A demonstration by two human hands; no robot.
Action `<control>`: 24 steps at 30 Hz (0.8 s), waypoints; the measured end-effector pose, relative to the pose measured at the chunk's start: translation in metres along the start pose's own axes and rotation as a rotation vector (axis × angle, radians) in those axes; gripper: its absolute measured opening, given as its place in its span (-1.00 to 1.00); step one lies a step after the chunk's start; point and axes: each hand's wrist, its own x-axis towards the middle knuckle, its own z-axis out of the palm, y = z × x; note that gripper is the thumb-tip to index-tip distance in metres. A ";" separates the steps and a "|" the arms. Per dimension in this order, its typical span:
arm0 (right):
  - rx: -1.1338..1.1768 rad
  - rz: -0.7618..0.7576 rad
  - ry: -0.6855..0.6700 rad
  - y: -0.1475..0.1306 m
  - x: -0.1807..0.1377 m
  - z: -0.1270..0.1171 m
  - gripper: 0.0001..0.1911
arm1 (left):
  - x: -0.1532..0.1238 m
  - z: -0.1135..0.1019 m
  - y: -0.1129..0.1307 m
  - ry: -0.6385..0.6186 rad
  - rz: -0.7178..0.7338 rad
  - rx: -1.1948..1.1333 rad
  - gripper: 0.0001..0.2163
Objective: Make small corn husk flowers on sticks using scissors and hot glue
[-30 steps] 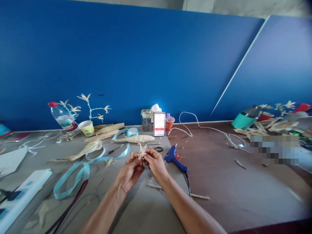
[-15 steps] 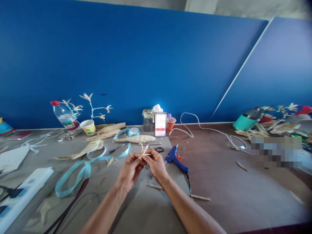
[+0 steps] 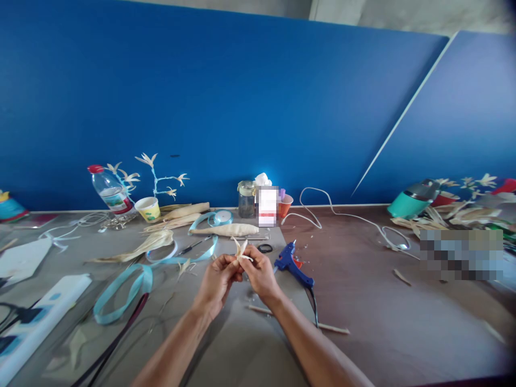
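Observation:
Between my fingertips, over the middle of the table, is a small cream corn-husk flower (image 3: 240, 249) with its pointed petals upward. My left hand (image 3: 220, 277) pinches it low down from the left. From the right my right hand (image 3: 261, 271) grips it too, thumb and fingertips closed at its base. The lower part of the flower is hidden by my fingers. Just right of my hands lies a blue glue gun (image 3: 294, 264). Beyond my fingers rests a pale dried husk (image 3: 226, 230), and a loose husk flower (image 3: 184, 267) lies to the left.
A light-blue ribbon loop (image 3: 123, 298) and a white power strip (image 3: 44, 325) are at left. Behind stand a bottle (image 3: 109, 193), a paper cup (image 3: 147, 209) by flowered stems, and a glass jar (image 3: 246, 200). A white cable (image 3: 350, 213) runs along the back right.
The view has shifted slightly. The flower's petals look a little more spread and turned between my fingers; both hands keep hold of it in nearly the same place.

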 end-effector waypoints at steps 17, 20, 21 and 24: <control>-0.024 -0.049 0.074 -0.001 -0.001 0.000 -0.77 | 0.000 -0.009 0.002 -0.148 -0.071 -0.014 -0.84; 0.101 -0.009 0.097 0.003 0.001 0.000 -0.81 | 0.001 -0.009 0.000 -0.104 0.003 0.032 -0.84; 0.147 0.011 0.093 0.005 0.001 0.000 -0.82 | 0.002 -0.008 0.000 -0.095 0.015 0.048 -0.84; 0.234 0.058 0.026 0.007 0.001 0.003 -0.82 | 0.000 -0.007 0.000 -0.078 0.024 0.096 -0.84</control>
